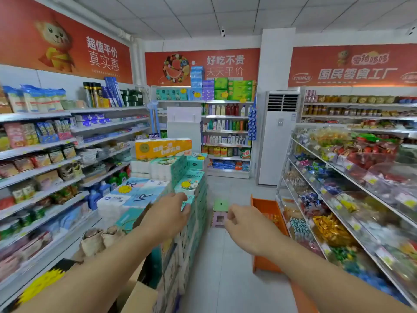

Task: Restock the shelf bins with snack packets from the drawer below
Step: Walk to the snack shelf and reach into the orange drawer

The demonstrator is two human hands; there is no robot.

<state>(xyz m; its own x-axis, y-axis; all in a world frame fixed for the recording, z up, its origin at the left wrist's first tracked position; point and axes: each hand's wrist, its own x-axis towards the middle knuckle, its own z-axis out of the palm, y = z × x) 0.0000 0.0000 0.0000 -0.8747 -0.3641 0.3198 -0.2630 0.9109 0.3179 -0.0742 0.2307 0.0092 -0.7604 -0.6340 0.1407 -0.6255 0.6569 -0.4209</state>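
— What's on the left of the frame?
— Wall shelves (40, 152) of packaged goods, then a centre stack of tissue packs (180, 177).
— And the hands?
— Two, both bare and holding nothing. The left hand (168, 212) reaches out beside the stack, fingers loosely curled; the right hand (242, 220) likewise, fingers relaxed.
— The drawer?
— One orange drawer (267, 210) stands pulled out at lower right, its long axis running along the aisle, below the snack bins (338, 199). One small green stool (220, 213) stands just left of it.
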